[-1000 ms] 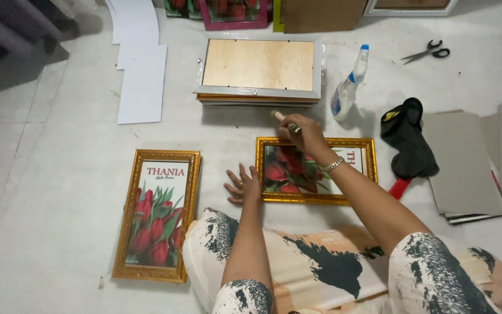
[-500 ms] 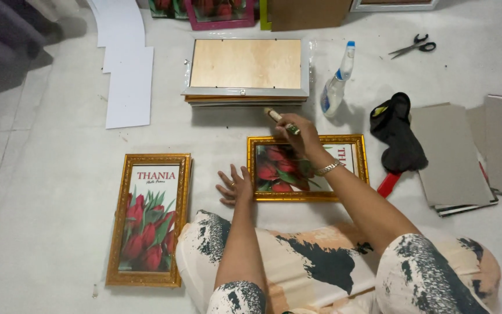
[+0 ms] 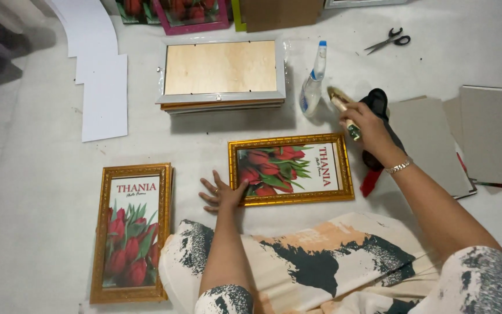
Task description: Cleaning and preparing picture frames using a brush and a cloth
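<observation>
since half a second ago, the right hand (image 3: 367, 125) has been lifted off the far edge of the gold frame (image 3: 291, 170) and carried right and far, so that it is now seen beside the black tool (image 3: 377, 103) and near the spray bottle (image 3: 313, 81); the left hand (image 3: 222, 193) has been kept at the frame's left end.

a pale floor (image 3: 30, 192) is seen under everything. far from the person, a stack of frames (image 3: 222, 75) is laid back-side up, with white card sheets (image 3: 103, 96) to the left and grey boards (image 3: 466, 134) to the right. a second gold frame (image 3: 131, 231) with a tulip print is laid upright at the near left. scissors (image 3: 388, 42) are seen at the far right.

the gold frame with red tulips is laid flat just in front of the patterned lap, lengthwise left to right. it is judged stiff and fairly light, but fragile if glazed, and its moulded rim could be scuffed; it is best taken by the two short ends, not by the face.

the left fingers are spread open and pressed flat on the frame's left rim. the right fingers are closed around a small brush-like tool (image 3: 342, 109) with a gold tip.
</observation>
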